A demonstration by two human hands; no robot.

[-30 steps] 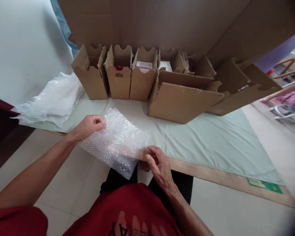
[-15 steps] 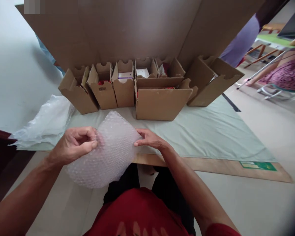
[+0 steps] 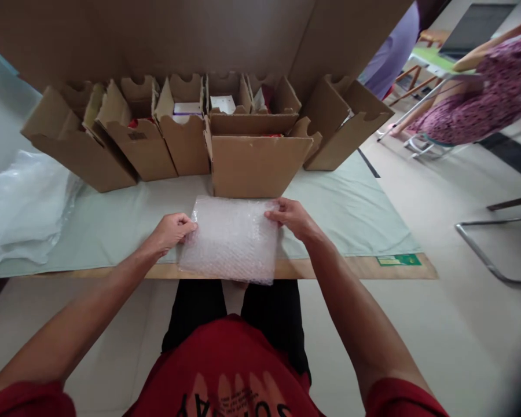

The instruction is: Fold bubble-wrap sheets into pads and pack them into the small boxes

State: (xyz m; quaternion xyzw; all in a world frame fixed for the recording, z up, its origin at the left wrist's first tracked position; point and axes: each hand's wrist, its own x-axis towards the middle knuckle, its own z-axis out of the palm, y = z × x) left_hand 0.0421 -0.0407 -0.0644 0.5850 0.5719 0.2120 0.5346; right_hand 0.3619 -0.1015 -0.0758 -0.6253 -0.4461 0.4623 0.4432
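A sheet of bubble wrap [image 3: 232, 240], or perhaps a bubble wrap bag, lies nearly flat at the front edge of the table, its lower edge hanging slightly over. My left hand [image 3: 173, 230] pinches its left side near the upper corner. At the upper right corner, my right hand [image 3: 293, 217] grips it between thumb and fingers. Just behind the wrap stands a wide cardboard box [image 3: 254, 165], its inside mostly hidden. More clear plastic packaging [image 3: 26, 208] is heaped on the cloth at the far left.
Several open cardboard holders [image 3: 184, 145] stand in a row at the back, some with white or red items inside. A tall cardboard panel [image 3: 156, 40] rises behind them. Pale green cloth [image 3: 342, 214] covers the table. At right, a person in patterned clothing [image 3: 451, 110] sits by a small table.
The bubble wrap has gone from tilted and hanging at the left to lying squarely before me. My left hand moved right with it; the camera view has shifted too.
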